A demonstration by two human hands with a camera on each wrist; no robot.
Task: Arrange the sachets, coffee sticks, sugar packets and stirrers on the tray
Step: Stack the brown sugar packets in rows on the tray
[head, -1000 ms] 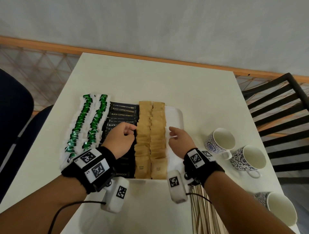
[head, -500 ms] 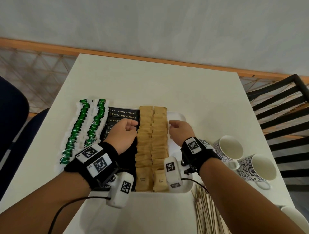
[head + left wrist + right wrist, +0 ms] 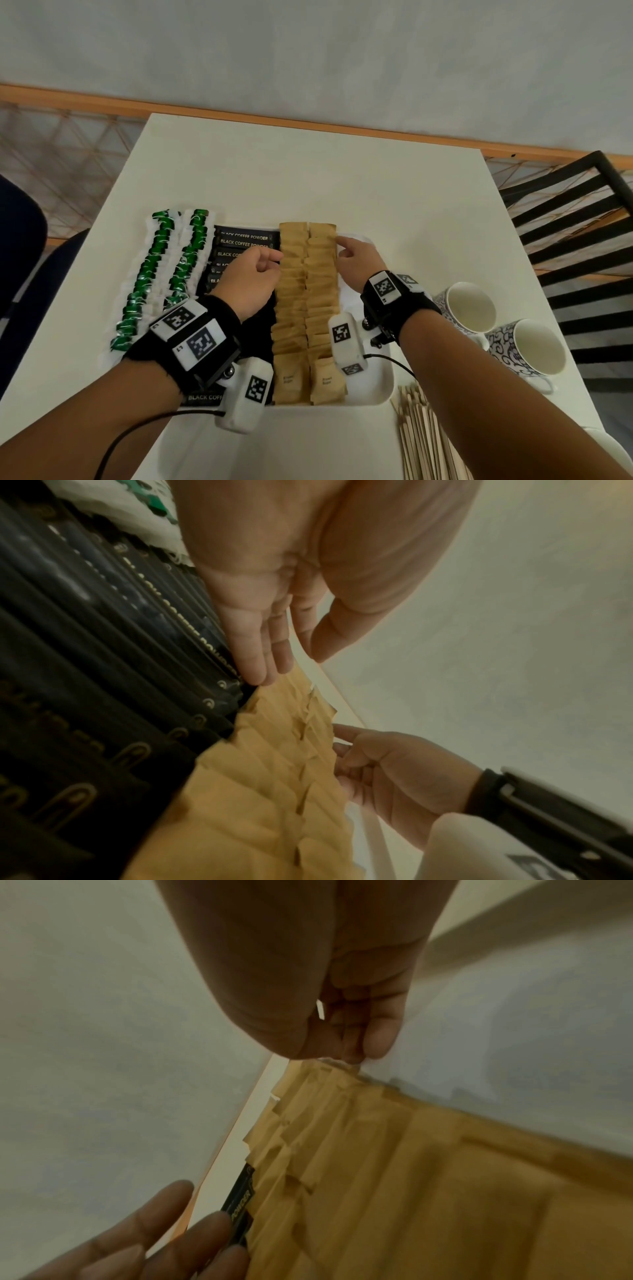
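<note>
On the white tray lie two rows of green-and-white sachets, a stack of black coffee sticks and two rows of brown sugar packets. My left hand lies over the coffee sticks, its straight fingers touching the left edge of the sugar packets. My right hand touches the right edge of the packets near the tray's far end, its fingertips at the edge of the packets. Neither hand holds anything. Wooden stirrers lie on the table to the right of the tray's near corner.
Two patterned cups stand right of the tray, a third white one at the near right edge. A black slatted chair is at the right, a dark seat at the left. The white table stretches beyond the tray.
Both hands have slid along the two sides of the sugar packet rows, from their middle toward the far end of the tray.
</note>
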